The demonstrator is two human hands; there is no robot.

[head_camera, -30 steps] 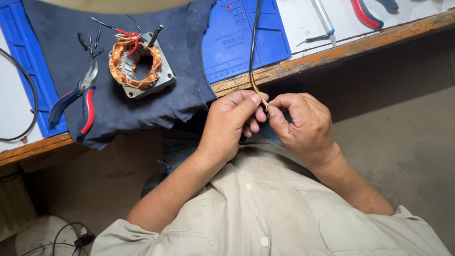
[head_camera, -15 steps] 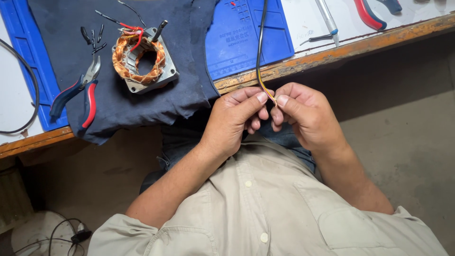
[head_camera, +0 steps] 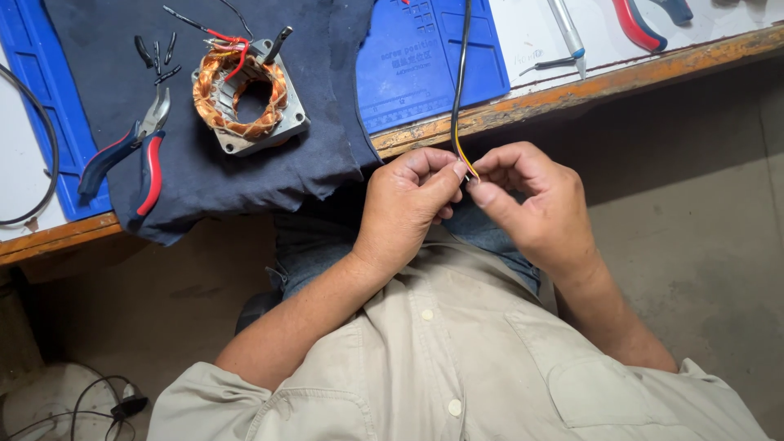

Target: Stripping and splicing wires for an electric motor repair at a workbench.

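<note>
Pinching the end of the black cable [head_camera: 459,90] between thumb and forefinger of your left hand [head_camera: 408,204], you hold it just off the bench edge [head_camera: 572,90], above your lap, so its yellow and orange cores sit within reach of the right hand [head_camera: 531,208]. Your right hand is likewise closed, fingertips on those cores beside the left thumb. The cable hangs down from the bench, while the copper-wound stator [head_camera: 245,94] and pliers [head_camera: 131,159] rest on the dark cloth [head_camera: 269,175], well apart.

Left hand [head_camera: 408,208] and right hand [head_camera: 535,204] met at frame centre, fingertips pinched together, knuckles curled, both forearms angling up from the lower frame.
</note>
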